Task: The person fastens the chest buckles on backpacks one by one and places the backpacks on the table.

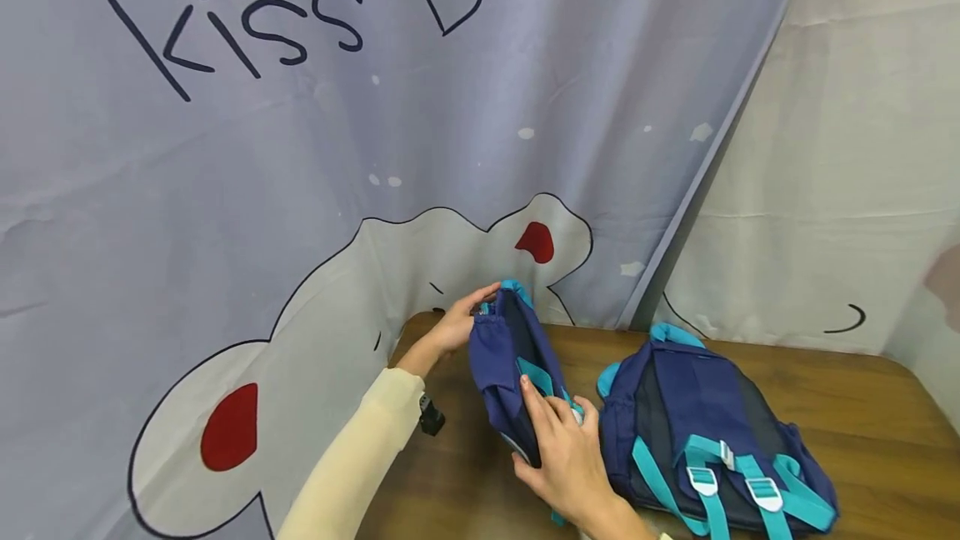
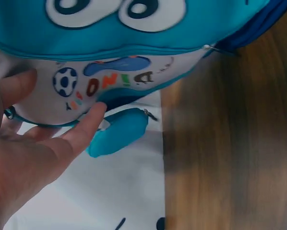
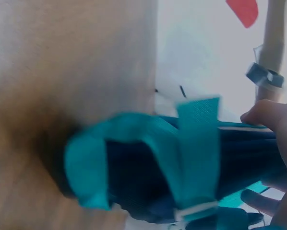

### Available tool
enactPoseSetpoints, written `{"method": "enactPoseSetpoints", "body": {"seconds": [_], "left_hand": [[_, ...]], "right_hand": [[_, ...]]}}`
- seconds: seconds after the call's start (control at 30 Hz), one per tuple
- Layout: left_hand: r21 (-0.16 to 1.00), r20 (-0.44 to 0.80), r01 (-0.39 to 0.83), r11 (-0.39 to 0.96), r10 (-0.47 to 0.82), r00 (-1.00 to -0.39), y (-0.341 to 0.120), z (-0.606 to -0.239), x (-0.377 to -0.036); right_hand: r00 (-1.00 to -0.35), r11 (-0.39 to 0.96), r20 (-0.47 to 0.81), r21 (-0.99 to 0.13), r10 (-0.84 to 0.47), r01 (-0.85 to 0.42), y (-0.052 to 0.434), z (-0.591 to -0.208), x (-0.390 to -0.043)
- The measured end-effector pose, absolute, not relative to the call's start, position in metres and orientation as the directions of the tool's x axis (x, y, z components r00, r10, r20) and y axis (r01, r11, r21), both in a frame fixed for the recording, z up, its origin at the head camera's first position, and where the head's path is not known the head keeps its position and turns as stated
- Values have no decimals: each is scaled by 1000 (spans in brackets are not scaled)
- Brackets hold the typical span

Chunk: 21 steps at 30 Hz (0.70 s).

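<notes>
A printed curtain hangs behind the wooden table. At four o'clock a second navy backpack lies flat, straps up. The small navy backpack stands on edge at table centre. The right hand, at six o'clock, grips its near side; the left hand, at eleven o'clock, presses flat fingers against its printed front.

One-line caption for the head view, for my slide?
Both hands, left hand and right hand, hold a blue backpack upright on the wooden table beside a second backpack.
</notes>
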State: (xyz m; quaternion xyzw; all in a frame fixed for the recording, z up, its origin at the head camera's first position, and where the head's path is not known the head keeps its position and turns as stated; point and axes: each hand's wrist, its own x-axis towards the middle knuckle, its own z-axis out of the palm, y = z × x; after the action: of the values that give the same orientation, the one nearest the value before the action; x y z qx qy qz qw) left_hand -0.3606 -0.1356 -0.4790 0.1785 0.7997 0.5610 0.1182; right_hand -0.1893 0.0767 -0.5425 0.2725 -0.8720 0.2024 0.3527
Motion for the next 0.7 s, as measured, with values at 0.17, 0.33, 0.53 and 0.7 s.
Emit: {"method": "enactPoseSetpoints", "body": {"seconds": [0.17,0.33,0.53,0.7], "left_hand": [[960,-83,35,276,404,-911,-142,-475,-356],[964,-188,-105,245,347,-919,-150,-470,-350],[963,-253,-207,170,330,-909,-161,-462,-346],[958,-281,-242,156,323,-904,-166,-458,-345]], "right_hand": [[-602,743,710,-167,-365,-648,73,-555,-186],[-593,722,705,-168,-388,-672,68,-562,-186],[-539,701,734,-121,-413,-702,63,-563,-188],[-524,701,736,-95,-429,-707,61,-564,-189]]}}
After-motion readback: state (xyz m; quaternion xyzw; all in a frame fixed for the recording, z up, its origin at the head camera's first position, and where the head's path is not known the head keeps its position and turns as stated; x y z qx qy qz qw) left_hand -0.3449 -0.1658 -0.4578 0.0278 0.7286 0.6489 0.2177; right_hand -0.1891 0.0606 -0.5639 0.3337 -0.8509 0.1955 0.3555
